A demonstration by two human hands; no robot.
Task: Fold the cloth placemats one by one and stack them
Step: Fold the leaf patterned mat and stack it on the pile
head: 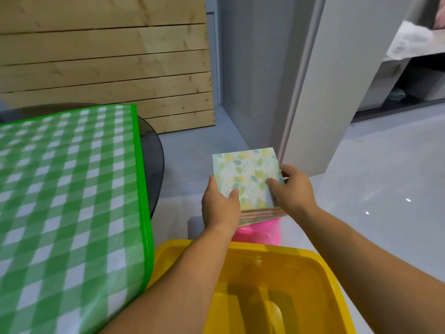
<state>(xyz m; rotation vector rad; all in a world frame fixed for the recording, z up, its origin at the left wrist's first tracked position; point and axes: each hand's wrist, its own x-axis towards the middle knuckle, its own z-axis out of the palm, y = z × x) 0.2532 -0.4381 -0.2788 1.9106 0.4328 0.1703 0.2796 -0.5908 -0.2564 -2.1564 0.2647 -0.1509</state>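
Gripping the stack of folded placemats (245, 175) from both sides, the left hand (220, 209) and right hand (292, 189) press thumbs onto its leaf-patterned top, over a pink container (260, 233) right of the desk (155, 153).

Two bare hands show at centre frame: one left hand (220, 208) and one right hand (292, 189). There is one stack of folded cloth placemats (245, 169), leaf-printed on top, its layers too thin to count. There is one green-and-white checked cloth (67, 189) at left, one yellow plastic tub (325, 261) at the bottom, one pink plastic container (260, 231) under the stack, one dark round table (154, 150), and one pale wooden slatted panel (103, 56) at upper left.
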